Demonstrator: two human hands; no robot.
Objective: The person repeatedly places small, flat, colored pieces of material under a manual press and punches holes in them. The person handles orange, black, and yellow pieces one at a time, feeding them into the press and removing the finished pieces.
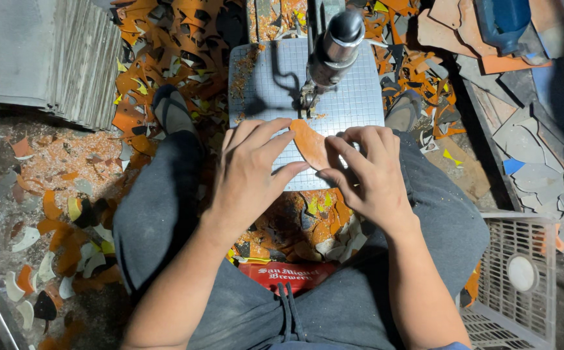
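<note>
Only one view here, the head camera looking straight down at a seated person's lap and a small cutting machine. The workpiece is an orange leaf-shaped piece point(309, 144), flat, thin, pointed at the far end and rounded toward the near side, with a slightly dusty matte face. It lies on the machine's gridded metal surface point(359, 97), right under the vertical cutting head point(333, 48), and there's just one of it on the plate.

Both hands are on it. The left hand point(249, 175) lies flat with fingers spread apart, fingertips pressing down on the left edge of the piece. The right hand point(369, 175) does the same from the other side, fingers loosely curled and pressing on the right edge, so neither hand is clamped around anything, they just pin the piece flat between them.

Two knees in grey trousers point(165, 207) frame the plate, and two feet in grey footwear, one on each side of the machine. The floor is buried in orange offcuts point(165, 52), way too many to count, plus pale and yellow scraps. A stack of grey sheets point(55, 58) sits upper left, one white plastic crate point(515, 279) lower right, and a blue object point(505, 23) sits top right.
</note>
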